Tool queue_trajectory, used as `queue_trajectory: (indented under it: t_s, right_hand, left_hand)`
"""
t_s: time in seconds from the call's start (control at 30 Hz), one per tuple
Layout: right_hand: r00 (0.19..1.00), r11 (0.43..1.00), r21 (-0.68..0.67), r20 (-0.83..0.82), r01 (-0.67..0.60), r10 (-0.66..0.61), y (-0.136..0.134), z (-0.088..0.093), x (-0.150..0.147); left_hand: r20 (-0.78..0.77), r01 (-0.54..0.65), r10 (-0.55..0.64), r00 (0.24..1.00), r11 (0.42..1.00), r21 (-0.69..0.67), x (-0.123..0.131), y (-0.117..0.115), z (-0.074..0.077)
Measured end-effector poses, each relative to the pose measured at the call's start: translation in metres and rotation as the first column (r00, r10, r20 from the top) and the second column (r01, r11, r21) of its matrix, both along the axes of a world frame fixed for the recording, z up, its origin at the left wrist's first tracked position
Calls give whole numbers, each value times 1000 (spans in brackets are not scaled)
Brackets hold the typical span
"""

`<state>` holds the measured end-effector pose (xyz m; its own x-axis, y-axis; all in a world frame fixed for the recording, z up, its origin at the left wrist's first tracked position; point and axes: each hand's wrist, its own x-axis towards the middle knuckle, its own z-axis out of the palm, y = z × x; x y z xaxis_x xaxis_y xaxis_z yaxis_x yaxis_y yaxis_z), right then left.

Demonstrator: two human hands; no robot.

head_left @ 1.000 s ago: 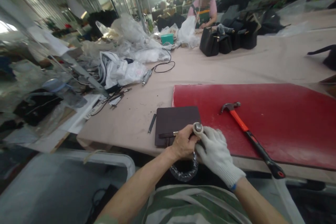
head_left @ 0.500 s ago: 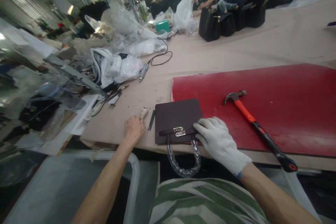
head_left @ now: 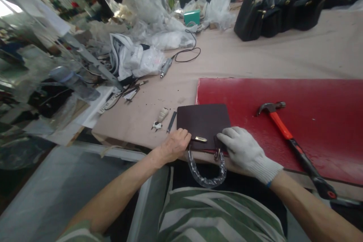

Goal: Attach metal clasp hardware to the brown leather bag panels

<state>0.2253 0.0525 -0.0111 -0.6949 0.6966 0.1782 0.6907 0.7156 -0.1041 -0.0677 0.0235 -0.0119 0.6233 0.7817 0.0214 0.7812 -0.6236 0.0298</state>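
Position: the dark brown bag [head_left: 202, 119] lies flat between the hands, its body extending forward of both, away from the wearer. The strap [head_left: 193, 138] sets the working axis: it runs crosswise from the left hand toward the right, along the bag's near edge.

Left hand [head_left: 177, 145]: bare, fingers curled at the bag's near-left corner, apparently gripping the strap. The gold metal clasp [head_left: 200, 139] projects from these fingers toward the right hand; the left is therefore the nearer hand to it.

Right hand [head_left: 244, 149]: gloved, fingertips in contact with the bag's near-right corner. Whether they pinch or only press cannot be determined. A gap separates them from the clasp.

Handle [head_left: 208, 182]: plastic-wrapped, looping from between the hands toward the wearer, past the near edge of the counter [head_left: 227, 62].

Surroundings: a dark flat strip [head_left: 171, 122] lies just beyond the left hand, beside the bag. Farther left is a pale-handled tool [head_left: 163, 114], apart from the hand. Beyond the right hand, to its right, a hammer [head_left: 282, 127] lies on the red sheet [head_left: 241, 92]; its handle slants back toward the wearer's side. Neither hand touches these items.
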Motion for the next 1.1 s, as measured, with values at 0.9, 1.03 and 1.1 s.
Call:
queue_trajectory:
  t_s: [0.9,1.03,1.1]
  right_hand:
    - [941,967,131,-292,218,-172,-17,-27,21]
    - [944,972,131,-294,197,-152,-15,-32,24]
    - [946,975,117,-286,191,-151,-14,-34,25]
  left_hand:
    - [794,-359,426,434,890,-282,74,-26,-42]
    - [785,-519,431,444,838,-167,34,-7,-40]
    - [700,-630,527,482,764,-141,6,9,-35]
